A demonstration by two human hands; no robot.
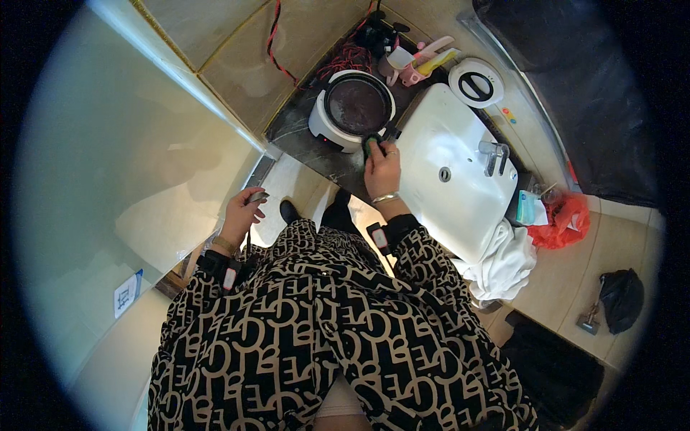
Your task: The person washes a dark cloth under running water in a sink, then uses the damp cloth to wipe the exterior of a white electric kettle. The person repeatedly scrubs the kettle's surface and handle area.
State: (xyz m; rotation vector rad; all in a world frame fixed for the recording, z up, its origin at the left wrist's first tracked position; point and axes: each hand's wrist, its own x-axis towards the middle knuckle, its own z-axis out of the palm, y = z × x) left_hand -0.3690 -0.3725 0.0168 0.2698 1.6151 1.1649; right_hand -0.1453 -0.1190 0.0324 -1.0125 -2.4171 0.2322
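Note:
My right hand (pixel 382 172) is closed on a dark green scrubbing pad (pixel 371 146), right at the near rim of a white electric cooking pot (pixel 320 123). The pot stands uncovered on the dark stone counter, a small red light on its front. Its black inner bowl (pixel 357 104) looks dark and stained or wet inside. Over by the glass panel, away from the counter, my left hand (pixel 240 217) grips a grey metal utensil (pixel 257 196); its exact kind is unclear. The pot's round white lid (pixel 491 75), with a black handle, rests behind the sink.
A white sink (pixel 431 144) with a chrome tap (pixel 494 154) adjoins the pot. Behind stand pink cups (pixel 407 74) and a coiled red-black cord (pixel 347 60). White cloth (pixel 503 266) and a red plastic bag (pixel 564 223) lie right. A frosted glass panel (pixel 144 158) borders the left.

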